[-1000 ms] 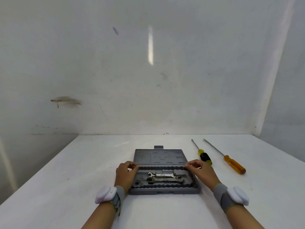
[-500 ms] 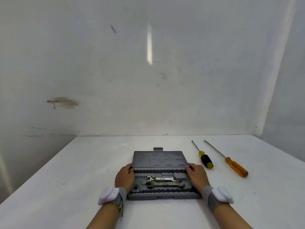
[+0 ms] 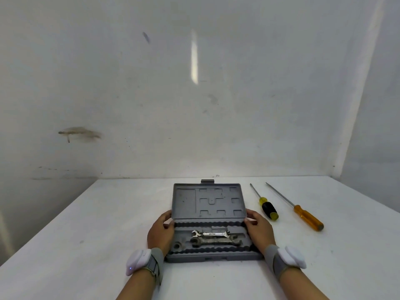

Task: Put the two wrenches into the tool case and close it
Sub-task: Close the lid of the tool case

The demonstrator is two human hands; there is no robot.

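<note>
A grey plastic tool case [image 3: 212, 257] lies open on the white table in front of me. Two wrenches rest side by side in its tray: a small shiny wrench [image 3: 210, 233] and a larger dull wrench [image 3: 216, 241] just below it. The lid [image 3: 208, 201] stands tilted up from the hinge. My left hand [image 3: 161, 231] grips the lid's lower left corner, fingers curled over its edge. My right hand [image 3: 258, 229] holds the lid's lower right corner the same way.
Two screwdrivers lie to the right of the case: a black-and-yellow screwdriver [image 3: 267, 207] and a longer orange-handled screwdriver [image 3: 307, 217]. A stained white wall rises behind the table's far edge. Both my wrists wear grey bands with white devices.
Both hands slid from the tray's sides to the lid's lower corners, and the lid has swung up from lying flat to a raised tilt.
</note>
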